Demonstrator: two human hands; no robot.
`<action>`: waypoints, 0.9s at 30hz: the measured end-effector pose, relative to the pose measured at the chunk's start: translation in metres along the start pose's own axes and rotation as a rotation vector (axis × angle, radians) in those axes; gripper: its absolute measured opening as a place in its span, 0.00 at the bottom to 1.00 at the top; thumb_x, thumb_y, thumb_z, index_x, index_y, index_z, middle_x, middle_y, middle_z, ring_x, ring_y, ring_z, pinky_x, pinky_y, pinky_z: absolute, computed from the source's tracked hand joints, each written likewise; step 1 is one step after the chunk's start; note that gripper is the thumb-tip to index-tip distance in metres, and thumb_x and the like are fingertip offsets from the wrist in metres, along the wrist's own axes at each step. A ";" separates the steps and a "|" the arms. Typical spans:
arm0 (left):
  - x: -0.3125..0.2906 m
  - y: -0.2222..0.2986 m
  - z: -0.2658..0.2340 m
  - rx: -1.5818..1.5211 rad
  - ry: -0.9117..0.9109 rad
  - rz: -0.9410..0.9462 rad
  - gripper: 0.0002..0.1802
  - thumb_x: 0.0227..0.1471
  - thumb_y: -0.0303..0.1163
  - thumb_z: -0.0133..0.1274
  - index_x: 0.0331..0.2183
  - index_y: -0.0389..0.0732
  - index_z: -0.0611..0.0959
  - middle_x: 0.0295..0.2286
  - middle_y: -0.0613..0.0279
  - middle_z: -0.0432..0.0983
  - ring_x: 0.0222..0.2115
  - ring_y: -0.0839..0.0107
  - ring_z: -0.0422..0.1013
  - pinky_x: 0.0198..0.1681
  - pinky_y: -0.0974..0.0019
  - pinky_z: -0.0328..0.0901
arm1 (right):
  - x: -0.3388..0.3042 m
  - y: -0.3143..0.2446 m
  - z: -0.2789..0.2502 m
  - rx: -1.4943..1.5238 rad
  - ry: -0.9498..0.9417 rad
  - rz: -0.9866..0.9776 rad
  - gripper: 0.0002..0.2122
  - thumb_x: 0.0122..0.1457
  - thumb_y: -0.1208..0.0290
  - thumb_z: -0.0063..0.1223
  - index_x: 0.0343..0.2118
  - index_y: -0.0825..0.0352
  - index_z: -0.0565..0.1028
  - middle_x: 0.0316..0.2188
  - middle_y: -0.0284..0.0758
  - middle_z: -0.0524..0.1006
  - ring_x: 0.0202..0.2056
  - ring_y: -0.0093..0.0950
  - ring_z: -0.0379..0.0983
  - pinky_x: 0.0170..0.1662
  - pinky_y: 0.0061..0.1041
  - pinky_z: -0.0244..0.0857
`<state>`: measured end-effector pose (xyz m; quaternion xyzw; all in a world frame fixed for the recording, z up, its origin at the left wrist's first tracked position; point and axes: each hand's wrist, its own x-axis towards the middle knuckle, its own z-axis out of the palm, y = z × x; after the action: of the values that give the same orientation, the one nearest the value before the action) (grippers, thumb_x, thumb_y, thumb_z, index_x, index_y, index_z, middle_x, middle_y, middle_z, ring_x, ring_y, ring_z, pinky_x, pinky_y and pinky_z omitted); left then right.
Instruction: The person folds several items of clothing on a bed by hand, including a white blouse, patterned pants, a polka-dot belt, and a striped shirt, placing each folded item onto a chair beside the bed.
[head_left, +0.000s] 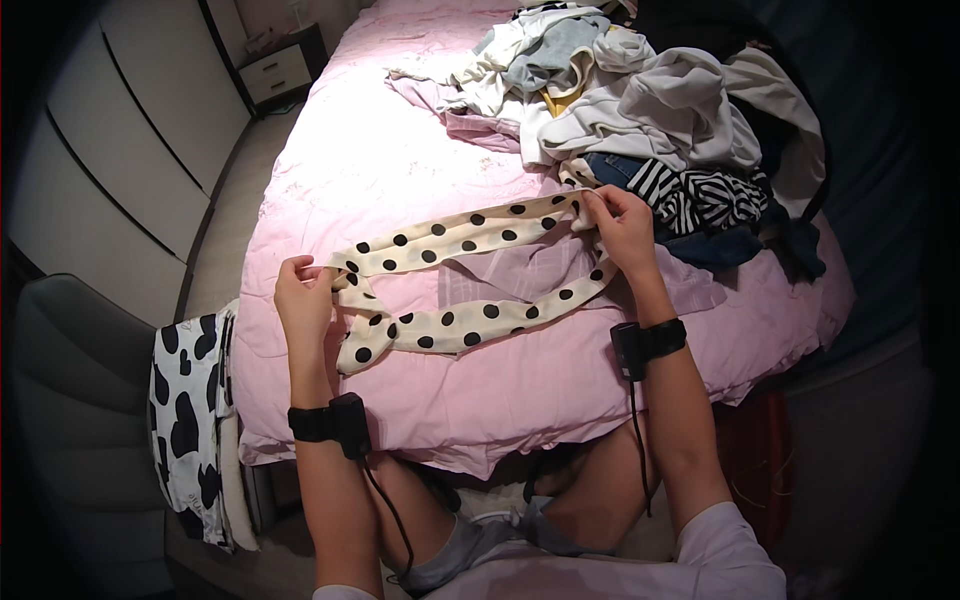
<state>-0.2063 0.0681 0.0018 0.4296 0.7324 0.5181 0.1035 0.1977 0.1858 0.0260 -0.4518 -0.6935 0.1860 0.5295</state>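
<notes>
A long cream fabric strip with black polka dots (440,245), like a sash or scarf, is stretched between my two hands over the bed. Its upper band runs nearly straight from one hand to the other. A second length loops below it, toward me, with a wider end lying at the lower left. My left hand (305,290) is closed on the strip's left end, thumb and fingers pinching it. At the right end, slightly higher, my right hand (622,228) grips it the same way. Beneath the loop lies a thin mauve cloth (520,268), partly covered.
The bed has a pink quilt (320,160). A heap of clothes (640,100), white, grey, denim and black-and-white striped, fills its far right. Cow-patterned cloth (185,400) hangs at the left beside a dark grey chair (80,400). A bedside cabinet (278,75) stands beyond.
</notes>
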 end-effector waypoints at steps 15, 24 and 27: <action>0.007 0.004 -0.007 -0.563 0.164 -0.059 0.07 0.64 0.26 0.47 0.40 0.33 0.76 0.30 0.61 0.77 0.25 0.76 0.73 0.30 0.75 0.68 | -0.006 -0.005 -0.029 0.556 -0.160 0.375 0.12 0.64 0.66 0.56 0.24 0.64 0.77 0.19 0.19 0.69 0.21 0.10 0.60 0.24 0.13 0.51; 0.005 0.009 -0.012 -0.640 0.305 0.041 0.07 0.63 0.24 0.48 0.41 0.34 0.78 0.35 0.64 0.77 0.34 0.78 0.72 0.38 0.75 0.67 | -0.008 -0.011 -0.032 0.567 -0.206 0.350 0.12 0.65 0.68 0.55 0.25 0.66 0.79 0.20 0.20 0.72 0.22 0.09 0.63 0.26 0.12 0.54; 0.005 0.011 -0.013 -0.660 0.322 0.063 0.07 0.64 0.23 0.48 0.42 0.34 0.79 0.36 0.63 0.77 0.35 0.78 0.72 0.40 0.75 0.67 | -0.007 -0.007 -0.030 0.556 -0.189 0.342 0.12 0.64 0.68 0.55 0.25 0.66 0.79 0.20 0.20 0.73 0.22 0.09 0.63 0.27 0.12 0.54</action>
<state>-0.2113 0.0644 0.0183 0.3082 0.5193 0.7903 0.1040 0.2217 0.1698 0.0383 -0.3808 -0.5763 0.4951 0.5271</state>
